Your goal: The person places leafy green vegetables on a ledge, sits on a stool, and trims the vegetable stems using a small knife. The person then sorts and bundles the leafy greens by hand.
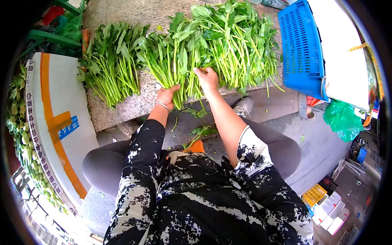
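My left hand (165,97), with a bracelet at the wrist, is closed around the lower stems of a bunch of leafy water spinach (159,67). My right hand (209,80) pinches at stems on the near left side of a larger pile of water spinach (249,49). Its fingertips are partly hidden among the greens. To the left lies a separate bunch of water spinach (118,65), stems toward me. All of it rests on a speckled stone slab (112,116).
A white foam box (67,106) with orange tape stands left. On the right are a blue plastic basket (302,53) and a green plastic bag (344,120). Loose stems (202,131) lie below the slab between my legs. A shoe (244,106) is near the slab's edge.
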{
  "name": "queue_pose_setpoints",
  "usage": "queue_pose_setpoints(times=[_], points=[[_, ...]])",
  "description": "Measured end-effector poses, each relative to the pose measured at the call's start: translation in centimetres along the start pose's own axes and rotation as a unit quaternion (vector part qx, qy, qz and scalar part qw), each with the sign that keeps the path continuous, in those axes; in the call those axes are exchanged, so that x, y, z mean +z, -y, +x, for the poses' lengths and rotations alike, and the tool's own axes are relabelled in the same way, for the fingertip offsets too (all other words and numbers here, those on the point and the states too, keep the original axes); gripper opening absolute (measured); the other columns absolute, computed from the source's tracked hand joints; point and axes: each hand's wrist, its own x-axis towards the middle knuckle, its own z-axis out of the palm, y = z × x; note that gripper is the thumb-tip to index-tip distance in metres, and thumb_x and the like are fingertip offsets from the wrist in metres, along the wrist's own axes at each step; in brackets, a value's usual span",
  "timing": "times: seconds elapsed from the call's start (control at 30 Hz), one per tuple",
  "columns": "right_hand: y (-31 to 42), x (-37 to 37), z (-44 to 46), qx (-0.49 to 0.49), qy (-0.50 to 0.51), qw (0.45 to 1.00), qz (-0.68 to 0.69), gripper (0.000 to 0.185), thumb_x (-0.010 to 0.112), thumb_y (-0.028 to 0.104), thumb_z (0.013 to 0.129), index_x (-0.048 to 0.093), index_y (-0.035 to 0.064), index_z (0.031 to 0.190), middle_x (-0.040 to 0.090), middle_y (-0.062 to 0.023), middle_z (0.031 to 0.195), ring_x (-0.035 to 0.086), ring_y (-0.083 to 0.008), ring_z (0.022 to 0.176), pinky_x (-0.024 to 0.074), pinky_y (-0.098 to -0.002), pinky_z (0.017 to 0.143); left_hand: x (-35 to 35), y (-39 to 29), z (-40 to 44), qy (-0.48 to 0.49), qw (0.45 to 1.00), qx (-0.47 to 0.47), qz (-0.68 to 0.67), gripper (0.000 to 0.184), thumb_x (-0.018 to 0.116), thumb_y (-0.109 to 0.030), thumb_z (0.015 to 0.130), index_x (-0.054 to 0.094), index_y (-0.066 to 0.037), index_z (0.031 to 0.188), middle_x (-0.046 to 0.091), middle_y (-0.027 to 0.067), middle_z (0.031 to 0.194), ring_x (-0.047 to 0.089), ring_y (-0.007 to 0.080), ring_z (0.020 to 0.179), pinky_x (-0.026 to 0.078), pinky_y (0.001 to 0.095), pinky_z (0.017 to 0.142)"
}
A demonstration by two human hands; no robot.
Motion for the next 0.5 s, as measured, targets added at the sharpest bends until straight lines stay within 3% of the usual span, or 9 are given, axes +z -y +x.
queue_pose_setpoints(times=[0.07, 0.1, 0.17, 0.2, 0.23, 0.3, 0.33, 0.5], points=[[-3.3, 2.5, 2.9, -0.09, 0.034, 0.982, 0.163, 0.027, 0.067, 0.028, 0.072, 0.055, 0.0053, 0.082, 0.059, -0.0086, 0.071, 0.059, -0.0185, 0.06, 0.0453, -0.0289, 0.052, 0.9, -0.8, -0.7, -0.002, 0.999, -0.027, 0.035, 0.034, 0.065, -0.008, 0.073, 0.052, -0.002, 0.104, 0.06, 0.0093, 0.092, 0.059, 0.0229, 0.08, 0.051, 0.0387, 0.068], [-2.5, 2.1, 1.8, -0.089, 0.032, 0.982, 0.162, 0.027, 0.067, 0.028, 0.072, 0.055, 0.0053, 0.082, 0.059, -0.0086, 0.071, 0.059, -0.0185, 0.06, 0.0453, -0.0289, 0.052, 1.6, -0.9, -0.6, -0.001, 0.999, -0.029, 0.035, 0.034, 0.065, -0.008, 0.073, 0.052, -0.002, 0.104, 0.06, 0.0093, 0.092, 0.059, 0.0229, 0.08, 0.051, 0.0387, 0.068], [1.1, 0.7, -2.8, 0.016, 0.014, 0.934, 0.357, 0.009, 0.061, 0.009, 0.077, 0.055, 0.0042, 0.083, 0.059, -0.0074, 0.071, 0.059, -0.0133, 0.057, 0.0446, -0.0221, 0.042, 3.5, -1.4, -1.0, -0.019, 0.998, 0.004, 0.06, 0.04, 0.069, -0.017, 0.072, 0.052, -0.002, 0.105, 0.06, 0.0092, 0.094, 0.059, 0.0221, 0.079, 0.05, 0.0377, 0.068], [1.9, 0.5, -3.9, 0.037, 0.02, 0.926, 0.375, 0.005, 0.057, 0.003, 0.078, 0.055, 0.0039, 0.083, 0.06, -0.0073, 0.073, 0.059, -0.0114, 0.058, 0.0455, -0.0188, 0.04, 4.3, -1.9, -1.3, -0.015, 0.998, -0.012, 0.063, 0.048, 0.071, -0.025, 0.07, 0.051, -0.002, 0.107, 0.059, 0.0085, 0.095, 0.059, 0.0212, 0.079, 0.05, 0.0362, 0.068], [1.9, 0.6, -4.7, 0.04, 0.029, 0.904, 0.425, 0.008, 0.058, 0.004, 0.078, 0.055, 0.0026, 0.085, 0.06, -0.0085, 0.075, 0.059, -0.012, 0.058, 0.0454, -0.0192, 0.04, 5.0, -2.0, -1.3, -0.044, 0.997, -0.023, 0.06, 0.039, 0.071, -0.022, 0.07, 0.056, -0.001, 0.1, 0.061, 0.0073, 0.087, 0.057, 0.0161, 0.074, 0.048, 0.0318, 0.065], [1.9, 1.1, -5.7, 0.045, 0.058, 0.897, 0.436, 0.012, 0.059, 0.007, 0.079, 0.058, 0.001, 0.089, 0.06, -0.0064, 0.076, 0.059, -0.0122, 0.061, 0.0449, -0.0203, 0.046, 5.1, -1.7, -0.2, 0.002, 0.999, -0.039, 0.038, 0.034, 0.073, -0.024, 0.069, 0.06, -0.002, 0.091, 0.061, 0.0067, 0.078, 0.056, 0.0148, 0.071, 0.046, 0.0298, 0.06], [2.1, 1.2, -6.1, 0.066, 0.072, 0.89, 0.445, 0.013, 0.059, 0.007, 0.079, 0.059, 0.0003, 0.09, 0.061, -0.0063, 0.077, 0.058, -0.0117, 0.062, 0.0453, -0.0205, 0.046, 5.0, -1.8, 0.6, -0.032, 0.994, -0.076, 0.068, 0.029, 0.074, -0.024, 0.067, 0.062, -0.003, 0.082, 0.06, 0.005, 0.069, 0.054, 0.0133, 0.064, 0.044, 0.0273, 0.056], [2.2, 1.2, -7.4, 0.056, 0.091, 0.909, 0.402, 0.01, 0.063, 0.008, 0.076, 0.061, 0.0019, 0.084, 0.06, -0.0036, 0.072, 0.055, -0.0086, 0.059, 0.0422, -0.0195, 0.046, 3.3, -1.2, 3.6, 0.042, 0.984, -0.163, 0.059, 0.022, 0.072, -0.025, 0.068, 0.061, -0.007, 0.076, 0.059, 0.0021, 0.071, 0.051, 0.0138, 0.061, 0.042, 0.0268, 0.057]])
